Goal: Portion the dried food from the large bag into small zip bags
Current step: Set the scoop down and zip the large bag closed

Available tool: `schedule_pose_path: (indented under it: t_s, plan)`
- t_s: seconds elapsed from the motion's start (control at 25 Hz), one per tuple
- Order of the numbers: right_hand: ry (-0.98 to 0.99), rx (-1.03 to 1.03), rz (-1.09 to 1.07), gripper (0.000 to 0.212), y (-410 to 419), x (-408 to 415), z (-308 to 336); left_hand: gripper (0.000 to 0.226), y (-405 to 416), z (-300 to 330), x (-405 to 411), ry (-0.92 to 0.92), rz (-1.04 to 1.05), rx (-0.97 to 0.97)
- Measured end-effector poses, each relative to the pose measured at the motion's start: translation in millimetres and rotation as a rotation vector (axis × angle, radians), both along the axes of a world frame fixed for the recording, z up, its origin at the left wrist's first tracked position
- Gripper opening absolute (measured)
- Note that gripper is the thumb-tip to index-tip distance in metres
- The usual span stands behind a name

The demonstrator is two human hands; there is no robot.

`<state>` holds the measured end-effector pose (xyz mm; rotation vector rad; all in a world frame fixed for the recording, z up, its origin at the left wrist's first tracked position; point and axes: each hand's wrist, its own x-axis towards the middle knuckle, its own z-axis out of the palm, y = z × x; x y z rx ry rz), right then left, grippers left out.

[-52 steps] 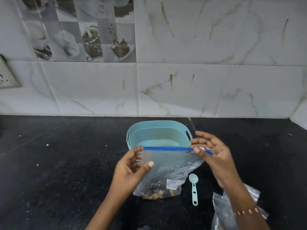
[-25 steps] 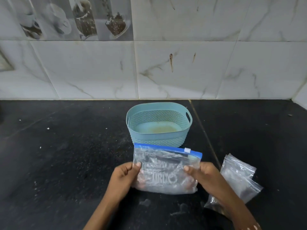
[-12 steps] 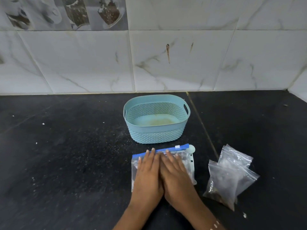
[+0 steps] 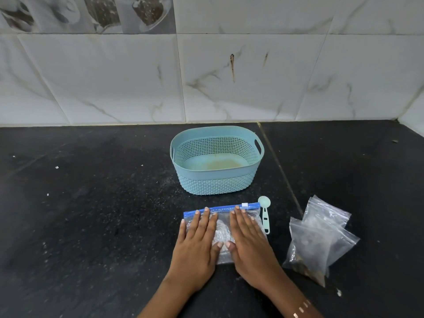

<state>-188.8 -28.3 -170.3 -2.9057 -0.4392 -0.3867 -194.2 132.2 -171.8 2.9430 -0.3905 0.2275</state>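
A clear zip bag with a blue slider strip [image 4: 222, 232] lies flat on the black counter [image 4: 91, 214] in front of me. My left hand [image 4: 196, 242] presses flat on its left half with straight fingers. My right hand [image 4: 249, 242] presses flat on its right half, fingertips near the blue strip. A pale teal measuring spoon [image 4: 265, 213] lies at the bag's right edge. Small clear zip bags [image 4: 319, 239] lie in a pile to the right, with some brown dried food in the lowest corner.
A teal perforated plastic basket [image 4: 216, 180] stands behind the bag, with nothing in it but a brownish stain on its floor. A marbled tile wall [image 4: 229, 76] closes the back of the counter.
The zip bag went from held upright to lying flat on the counter. Both hands moved onto it and have spread slightly apart since half a second ago.
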Motion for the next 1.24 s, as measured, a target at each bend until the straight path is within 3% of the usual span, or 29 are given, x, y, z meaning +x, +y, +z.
schedule_pose_path:
  t_s: [0.12,0.24,0.36,0.44,0.56,0.68,0.8,0.92,1.0,1.12,1.24]
  plan:
    - [0.032,-0.029,-0.048,0.068,-1.7,-3.2,4.5,0.054,14.7,-0.5,-0.1,0.019,0.068,0.069]
    - [0.019,-0.080,-0.082,0.062,-7.4,-4.4,3.6,0.058,29.3,-2.2,2.5,0.115,0.184,0.095]
    - [-0.033,-0.057,-0.109,0.054,-3.6,1.1,13.9,0.056,33.2,6.2,10.4,0.098,0.222,0.096]
    - [-0.051,-0.059,-0.054,0.052,6.6,3.9,19.1,0.061,19.4,21.7,11.3,0.062,0.120,0.043]
    - [0.041,-0.066,0.063,0.054,20.2,3.0,13.0,0.071,-4.0,28.3,6.4,0.162,-0.028,-0.124]
    - [0.211,-0.036,0.052,0.060,13.8,2.2,12.4,0.064,-1.8,11.4,6.8,0.138,-0.080,-0.057]
    - [0.243,0.013,0.089,0.070,-2.9,0.8,20.1,0.056,6.0,14.4,6.3,0.187,-0.084,-0.036]
    - [0.395,0.063,0.248,0.079,-21.0,3.2,35.5,0.094,16.2,17.8,10.0,0.243,-0.188,-0.060]
    - [0.499,0.066,0.278,0.085,-27.4,5.4,47.5,0.106,22.4,22.6,12.0,0.259,-0.226,-0.047]
    - [0.541,0.073,0.271,0.089,-26.9,6.0,54.8,0.095,25.3,21.5,14.3,0.272,-0.235,-0.070]
    - [0.455,0.051,0.226,0.080,-21.5,4.4,53.5,0.089,32.8,21.4,16.5,0.236,-0.277,-0.127]
